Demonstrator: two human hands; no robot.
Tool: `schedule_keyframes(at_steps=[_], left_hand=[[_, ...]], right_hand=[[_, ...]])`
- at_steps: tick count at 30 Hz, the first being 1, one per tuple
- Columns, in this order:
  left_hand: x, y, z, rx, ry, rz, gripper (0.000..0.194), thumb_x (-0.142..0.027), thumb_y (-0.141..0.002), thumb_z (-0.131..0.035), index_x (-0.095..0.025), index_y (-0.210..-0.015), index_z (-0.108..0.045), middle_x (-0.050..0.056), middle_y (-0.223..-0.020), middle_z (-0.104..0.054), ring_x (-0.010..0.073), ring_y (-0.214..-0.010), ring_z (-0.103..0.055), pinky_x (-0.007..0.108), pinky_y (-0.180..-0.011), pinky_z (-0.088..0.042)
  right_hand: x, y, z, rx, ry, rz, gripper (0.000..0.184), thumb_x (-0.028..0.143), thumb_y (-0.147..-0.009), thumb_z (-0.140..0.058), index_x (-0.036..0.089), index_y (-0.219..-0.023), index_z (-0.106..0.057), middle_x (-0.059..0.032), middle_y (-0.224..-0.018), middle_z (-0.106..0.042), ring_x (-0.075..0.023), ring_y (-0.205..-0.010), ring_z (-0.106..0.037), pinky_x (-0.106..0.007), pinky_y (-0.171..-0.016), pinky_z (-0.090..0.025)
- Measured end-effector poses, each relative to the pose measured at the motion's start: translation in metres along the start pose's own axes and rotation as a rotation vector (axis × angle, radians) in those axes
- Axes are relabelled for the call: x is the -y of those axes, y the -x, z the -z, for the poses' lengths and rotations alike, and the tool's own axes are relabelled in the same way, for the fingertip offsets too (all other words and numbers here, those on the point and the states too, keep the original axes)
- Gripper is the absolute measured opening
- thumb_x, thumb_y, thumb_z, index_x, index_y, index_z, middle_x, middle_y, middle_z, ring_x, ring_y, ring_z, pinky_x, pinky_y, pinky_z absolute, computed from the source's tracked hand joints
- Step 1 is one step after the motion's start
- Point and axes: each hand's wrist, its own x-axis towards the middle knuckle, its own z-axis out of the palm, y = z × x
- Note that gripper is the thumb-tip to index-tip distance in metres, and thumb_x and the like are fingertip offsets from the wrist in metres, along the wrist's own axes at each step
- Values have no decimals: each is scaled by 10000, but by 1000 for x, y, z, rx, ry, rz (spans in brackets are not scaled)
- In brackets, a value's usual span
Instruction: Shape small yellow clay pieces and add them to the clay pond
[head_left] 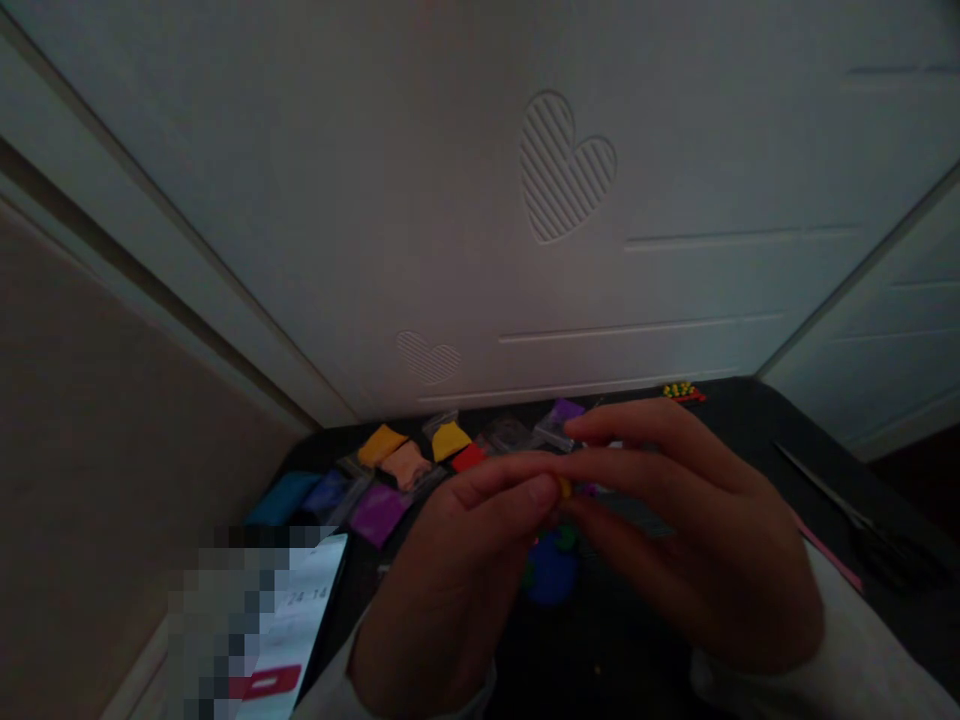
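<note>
My left hand and my right hand meet above the middle of the dark table. Between their fingertips is a small yellow piece of modelling clay, mostly hidden. My left thumb and index finger close on it, and the right thumb and a finger press from the other side. My right index finger is lifted a little apart. Below the hands, partly covered by them, lies a round blue clay shape with green patches.
Several bags of coloured clay, including a yellow one and a purple one, lie at the back left. A lit phone is at lower left. Scissors lie at right, near a pink strip. Behind is a white panel.
</note>
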Motion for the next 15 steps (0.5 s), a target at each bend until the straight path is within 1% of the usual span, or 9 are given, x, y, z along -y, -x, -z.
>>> schedule_keyframes(at_steps=[3, 5, 8, 10, 13, 15], left_hand=[[-1, 1, -1, -42, 5, 1, 133, -122, -725, -554, -168, -761, -673, 22, -765, -632, 152, -792, -547, 275, -739, -406], [-1, 2, -1, -89, -18, -27, 129, -123, -715, -569, -176, -750, -682, 17, -773, -643, 152, -815, -552, 273, -760, -406], [0, 2, -2, -127, -128, -105, 112, -131, -686, -615, -202, -713, -697, 1, -809, -654, 144, -844, -553, 253, -789, -398], [2, 3, -3, -128, -210, -166, 108, -134, -671, -634, -213, -691, -705, 2, -803, -651, 147, -831, -559, 247, -768, -404], [3, 5, -4, -145, -297, -260, 126, -122, -669, -631, -220, -678, -710, 7, -769, -645, 148, -800, -566, 240, -738, -415], [3, 7, -4, -148, -346, -288, 145, -118, -682, -621, -232, -694, -709, 1, -773, -653, 143, -800, -569, 230, -735, -418]], right_hand=[[0, 0, 2, 20, -60, -5, 306, 175, -720, -603, 204, -1020, -555, -15, -1070, -547, -98, -989, -505, -194, -875, -412], [0, -1, 4, 15, -154, -42, 321, 171, -723, -598, 196, -1037, -534, -21, -1064, -544, -97, -996, -503, -187, -880, -407], [0, -2, 6, 25, -312, -142, 297, 176, -742, -574, 203, -1033, -519, -21, -1030, -555, -114, -988, -507, -223, -863, -424], [0, -2, 7, 41, -373, -193, 299, 183, -741, -577, 221, -1032, -516, -18, -1026, -558, -123, -973, -512, -243, -840, -437], [0, -2, 7, 77, -418, -226, 305, 175, -729, -589, 238, -1019, -516, -13, -1044, -552, -127, -977, -513, -241, -809, -450], [0, -2, 7, 97, -439, -232, 305, 169, -723, -594, 239, -1010, -518, -13, -1055, -549, -131, -998, -508, -239, -808, -450]])
